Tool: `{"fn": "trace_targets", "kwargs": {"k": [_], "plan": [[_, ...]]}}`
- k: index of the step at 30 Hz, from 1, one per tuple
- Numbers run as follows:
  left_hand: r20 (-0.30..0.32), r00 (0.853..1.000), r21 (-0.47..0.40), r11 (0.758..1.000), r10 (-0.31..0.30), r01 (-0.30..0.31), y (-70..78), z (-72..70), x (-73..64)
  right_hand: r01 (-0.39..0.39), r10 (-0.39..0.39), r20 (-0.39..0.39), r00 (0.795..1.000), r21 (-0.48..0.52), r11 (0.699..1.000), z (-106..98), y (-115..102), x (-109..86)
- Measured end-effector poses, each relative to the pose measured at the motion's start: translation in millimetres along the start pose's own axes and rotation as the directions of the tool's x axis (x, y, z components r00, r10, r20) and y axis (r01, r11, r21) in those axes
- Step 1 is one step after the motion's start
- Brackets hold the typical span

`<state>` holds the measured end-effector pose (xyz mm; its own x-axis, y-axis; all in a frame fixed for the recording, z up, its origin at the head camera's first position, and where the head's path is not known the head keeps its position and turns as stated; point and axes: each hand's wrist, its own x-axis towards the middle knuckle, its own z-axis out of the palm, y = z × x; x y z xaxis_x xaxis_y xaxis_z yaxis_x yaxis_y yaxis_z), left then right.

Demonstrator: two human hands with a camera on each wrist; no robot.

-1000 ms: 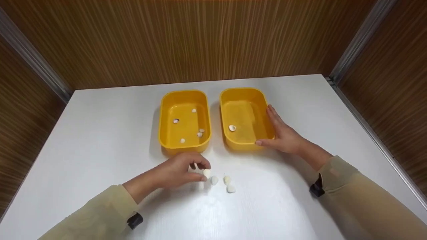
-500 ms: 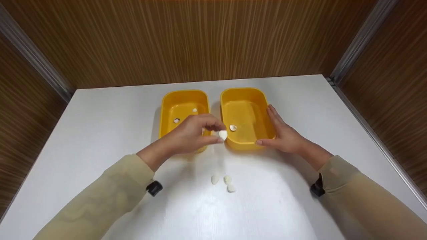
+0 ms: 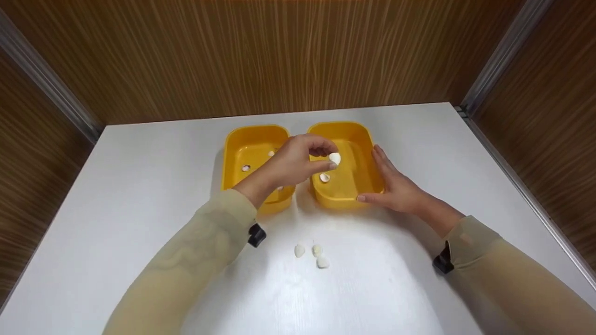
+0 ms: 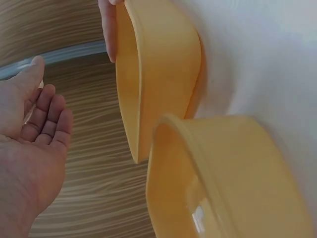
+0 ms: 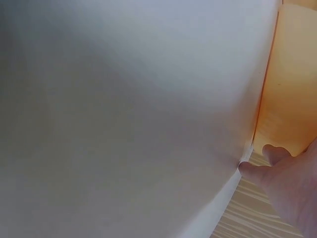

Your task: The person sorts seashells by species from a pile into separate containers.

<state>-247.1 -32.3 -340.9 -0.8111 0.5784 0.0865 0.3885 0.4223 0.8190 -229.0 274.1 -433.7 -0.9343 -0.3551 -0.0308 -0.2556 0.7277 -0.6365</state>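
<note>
Held shell: a small white shell (image 3: 335, 158) sits at the fingertips of the left hand (image 3: 298, 160), over the inside of the right tub (image 3: 347, 204).
Left-hand grip: the thumb and fingers pinch the shell; the left wrist view shows only a pale sliver between them.
Shell from grip: on the right-hand side of the left fingertips, projecting past them toward the middle of the right tub.
Shell height: above the right tub's rim, judging from the left wrist view; not touching the tub.
Shell long axis: cannot be told; the fingers cover part of it.
Tub long axis: runs from the near side to the far side of the table (image 3: 139, 195).
Nearer hand: the left, which has the shell; the right hand (image 3: 393, 188) is apart from it, across the tub.
Right-hand grip: thumb and fingers spread and extended, resting on the near right corner of the right tub.
Shell in right tub: one cupped shell (image 3: 324, 177), on the floor, below and nearer than the held one.
Left tub (image 3: 277, 208): just beside the right tub, with shells inside, partly hidden by the left arm.
Loose shells: three, including one apart on the left (image 3: 299, 251), on the table nearer than the tubs.
Brands, labels, writing: none readable.
</note>
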Motion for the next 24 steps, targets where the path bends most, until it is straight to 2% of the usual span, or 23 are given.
{"fn": "trace_targets", "kwargs": {"k": [7,11,14,24], "plan": [[-0.033,0.999,-0.035,0.999,-0.016,0.015,-18.5,19.5,22.2,0.020,-0.020,0.002,1.000,-0.019,1.000,4.4,-0.2,0.0],[-0.051,0.998,-0.045,0.998,-0.048,0.046,-25.9,28.5,30.2,0.022,-0.022,0.002,1.000,-0.007,1.000,5.1,-0.8,-0.1],[-0.062,0.995,-0.054,0.996,-0.073,0.070,-29.0,34.3,34.3,0.018,-0.018,0.002,1.000,-0.012,1.000,4.7,-1.1,-0.3],[-0.075,0.993,-0.038,0.995,-0.094,0.091,-33.6,44.7,38.3,0.016,-0.016,0.007,1.000,-0.020,1.000,4.3,-1.9,-0.7]]}}
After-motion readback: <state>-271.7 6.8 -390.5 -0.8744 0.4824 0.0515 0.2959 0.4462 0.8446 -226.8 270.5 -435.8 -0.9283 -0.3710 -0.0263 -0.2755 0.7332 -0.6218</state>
